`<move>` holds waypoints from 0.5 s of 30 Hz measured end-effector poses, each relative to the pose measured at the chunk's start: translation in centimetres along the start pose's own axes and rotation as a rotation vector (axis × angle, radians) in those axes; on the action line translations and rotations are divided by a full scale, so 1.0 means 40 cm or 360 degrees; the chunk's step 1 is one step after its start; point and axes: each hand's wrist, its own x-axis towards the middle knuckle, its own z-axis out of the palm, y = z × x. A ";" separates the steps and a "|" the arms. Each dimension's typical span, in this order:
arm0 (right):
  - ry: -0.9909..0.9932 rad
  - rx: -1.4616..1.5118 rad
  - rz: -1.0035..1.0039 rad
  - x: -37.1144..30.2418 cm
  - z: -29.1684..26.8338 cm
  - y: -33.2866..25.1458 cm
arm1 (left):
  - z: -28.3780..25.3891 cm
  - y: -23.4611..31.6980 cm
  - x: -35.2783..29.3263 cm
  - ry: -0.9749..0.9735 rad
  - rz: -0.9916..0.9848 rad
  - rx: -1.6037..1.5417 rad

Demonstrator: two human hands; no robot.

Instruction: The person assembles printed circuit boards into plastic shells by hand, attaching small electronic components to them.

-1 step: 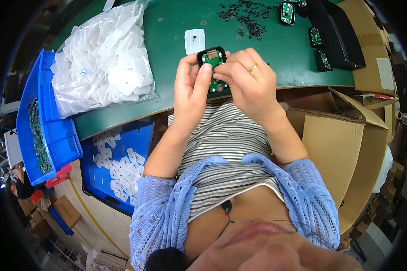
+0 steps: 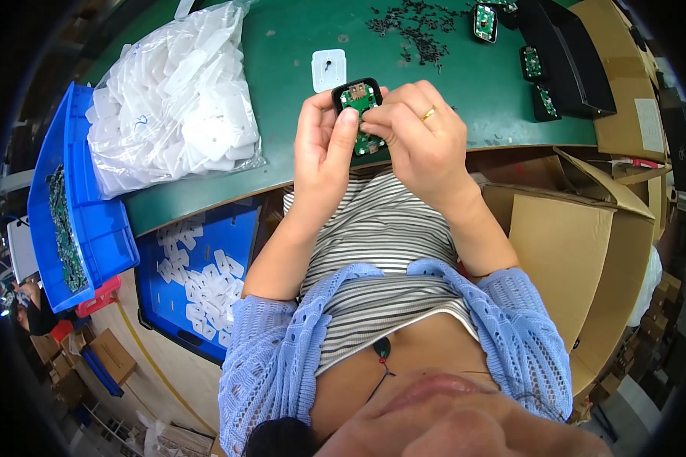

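My left hand (image 2: 326, 148) grips a small black plastic case with a green circuit board (image 2: 358, 93) in it, its thumb pressed on the board's left side. The fingertips of my right hand (image 2: 423, 141) are pinched together over the middle of the board; whatever they hold there is hidden. Just beyond the case lies a white translucent plate (image 2: 328, 70) with a small black piece on it. Farther off on the green table (image 2: 297, 30) is a scatter of small black parts (image 2: 415, 32).
A clear bag of white plates (image 2: 175, 107) lies left on the table, beside a blue bin (image 2: 103, 236) holding circuit boards. More white pieces fill a blue tray (image 2: 156, 293) below. At right stand a black box (image 2: 568, 61), cased boards (image 2: 532, 62) and an open cardboard box (image 2: 560, 266).
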 end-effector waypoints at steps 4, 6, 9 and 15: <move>0.0087 -0.0014 0.0055 -0.011 0.009 0.016 | 0.008 0.000 -0.007 0.0012 0.0056 0.0117; 0.0040 -0.0054 -0.0010 -0.014 0.012 0.015 | 0.013 -0.012 -0.004 0.0035 0.0142 0.0092; 0.0185 0.0268 0.0107 -0.020 0.036 0.018 | 0.018 0.005 0.011 0.0087 0.0126 -0.0003; -0.0033 0.1246 0.0984 -0.040 0.017 -0.012 | 0.015 0.008 0.037 0.0005 0.0196 -0.0041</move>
